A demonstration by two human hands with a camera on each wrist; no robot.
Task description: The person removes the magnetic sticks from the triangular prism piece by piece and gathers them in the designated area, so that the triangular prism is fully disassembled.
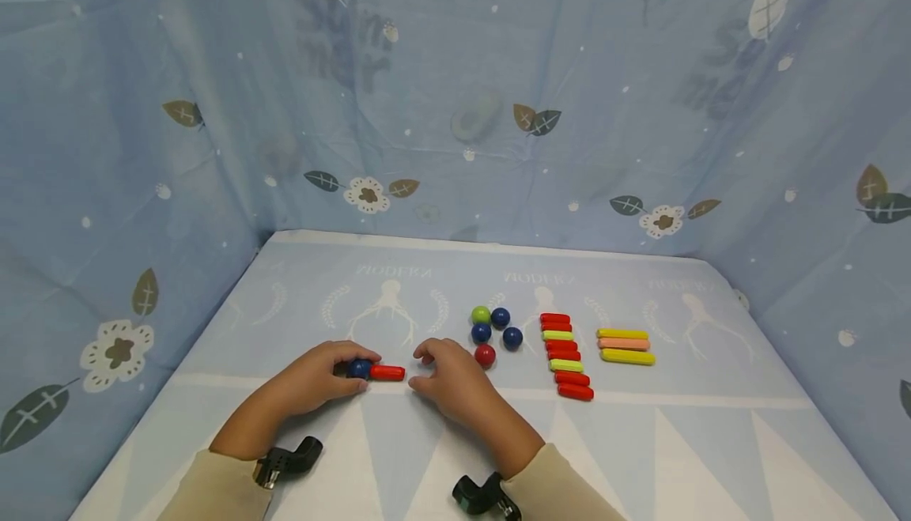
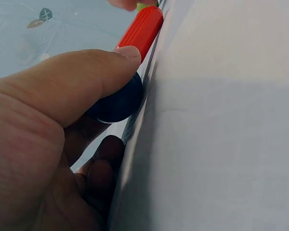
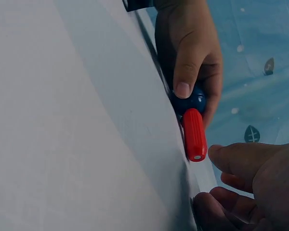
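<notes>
My left hand [image 1: 313,379] pinches a dark blue ball [image 1: 359,368] between thumb and fingers on the table's left half. A red ribbed rod [image 1: 387,373] lies end-on against that ball and points right. In the left wrist view, the thumb covers part of the blue ball [image 2: 118,103] and its tip lies at the rod's [image 2: 144,31] near end. My right hand [image 1: 454,379] is just right of the rod, thumb and fingers apart, holding nothing. The right wrist view shows a small pale dot on the free end of the rod [image 3: 194,134].
Beyond the right hand sits a cluster of balls: a green ball [image 1: 481,315], a red ball [image 1: 485,356] and blue balls [image 1: 512,337]. Farther right are a column of short red and light-green rods [image 1: 562,345] and three longer yellow and orange rods [image 1: 626,356]. Patterned cloth [image 1: 455,110] walls the back.
</notes>
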